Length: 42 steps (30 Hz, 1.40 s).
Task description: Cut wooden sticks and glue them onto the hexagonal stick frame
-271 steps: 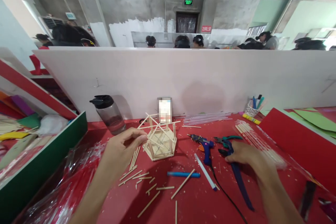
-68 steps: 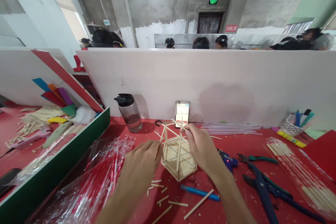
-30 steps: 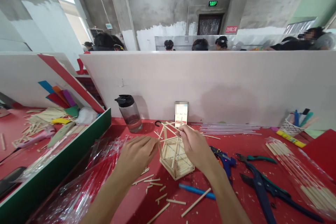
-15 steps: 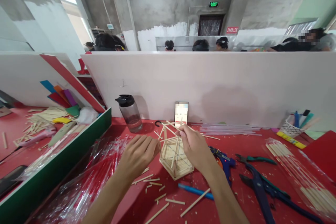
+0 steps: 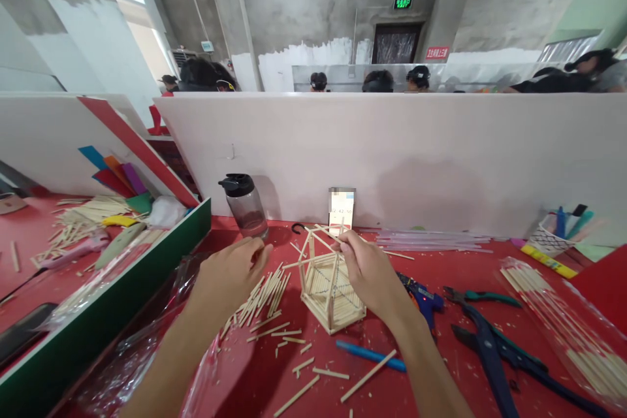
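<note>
A small wooden-stick frame (image 5: 316, 305) stands on the red table, with a slatted hexagonal-looking floor and thin uprights joined by top sticks. At its upper right side, my right hand (image 5: 365, 268) pinches a stick of the frame between thumb and fingers. To the left, apart from the frame, my left hand (image 5: 230, 277) hangs with its fingers curled in; I see nothing in them, though the palm side is hidden. Beneath and beside that hand lies a pile of short sticks (image 5: 267, 294). One thin stick juts out leftward from the frame's upper edge.
Cut stick pieces (image 5: 294, 395) and a blue pen (image 5: 369, 354) lie in front. Right of the frame are a blue glue gun (image 5: 426, 297), pliers (image 5: 484, 339) and bagged sticks (image 5: 563, 326). A water bottle (image 5: 245, 206) and a phone (image 5: 341, 212) stand by the white partition (image 5: 441, 157).
My left hand has let go of the frame's left side and moved left, uncovering the stick pile. My right hand keeps its pinch at the frame's top.
</note>
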Tool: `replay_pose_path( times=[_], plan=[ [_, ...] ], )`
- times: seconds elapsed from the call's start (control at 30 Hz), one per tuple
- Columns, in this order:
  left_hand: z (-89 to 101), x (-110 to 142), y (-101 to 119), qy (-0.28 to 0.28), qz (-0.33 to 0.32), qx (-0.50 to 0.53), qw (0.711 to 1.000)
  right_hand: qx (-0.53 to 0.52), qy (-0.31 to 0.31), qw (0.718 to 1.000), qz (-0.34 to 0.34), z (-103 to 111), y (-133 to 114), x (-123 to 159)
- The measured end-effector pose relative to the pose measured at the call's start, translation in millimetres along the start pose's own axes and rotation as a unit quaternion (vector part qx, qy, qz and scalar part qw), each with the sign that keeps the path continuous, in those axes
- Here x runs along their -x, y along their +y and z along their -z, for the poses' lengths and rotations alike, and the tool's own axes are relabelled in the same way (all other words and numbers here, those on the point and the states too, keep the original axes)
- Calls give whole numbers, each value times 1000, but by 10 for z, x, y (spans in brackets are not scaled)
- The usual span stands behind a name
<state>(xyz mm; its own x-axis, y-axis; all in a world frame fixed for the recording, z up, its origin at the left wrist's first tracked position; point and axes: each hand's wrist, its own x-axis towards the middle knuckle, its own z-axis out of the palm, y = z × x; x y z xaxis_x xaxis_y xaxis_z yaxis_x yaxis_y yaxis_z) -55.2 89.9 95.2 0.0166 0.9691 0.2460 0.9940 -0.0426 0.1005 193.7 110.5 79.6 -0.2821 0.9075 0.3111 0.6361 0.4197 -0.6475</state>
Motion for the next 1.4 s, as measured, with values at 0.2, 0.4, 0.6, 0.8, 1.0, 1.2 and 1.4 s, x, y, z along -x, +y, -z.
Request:
replay_pose_path(
  times=[0.2, 0.4, 0.6, 0.8, 1.0, 1.2, 1.4],
  plan=[
    [-56, 59, 93, 15, -62, 86, 994, 6, -7, 1000, -5, 17, -17, 3],
    [-148, 99, 333, 38, -75, 98, 992, 22, -7, 1000, -1, 25, -36, 4],
    [-182, 124, 355, 61, -94, 45, 993, 17, -2, 1000, 5, 15, -25, 2],
    [-191, 139, 352, 77, -123, 17, 989, 13, -3, 1000, 11, 6, -24, -3],
    [-229, 152, 368, 124, -152, 12, 981, 13, 0, 1000, 13, -15, -6, 6],
    [-263, 138, 365, 185, -218, 1, 958, 8, 3, 1000, 16, -21, -1, 9],
    [-284, 111, 341, 220, -271, -46, 936, 11, -3, 1000, 11, -25, 7, 2]
  ],
)
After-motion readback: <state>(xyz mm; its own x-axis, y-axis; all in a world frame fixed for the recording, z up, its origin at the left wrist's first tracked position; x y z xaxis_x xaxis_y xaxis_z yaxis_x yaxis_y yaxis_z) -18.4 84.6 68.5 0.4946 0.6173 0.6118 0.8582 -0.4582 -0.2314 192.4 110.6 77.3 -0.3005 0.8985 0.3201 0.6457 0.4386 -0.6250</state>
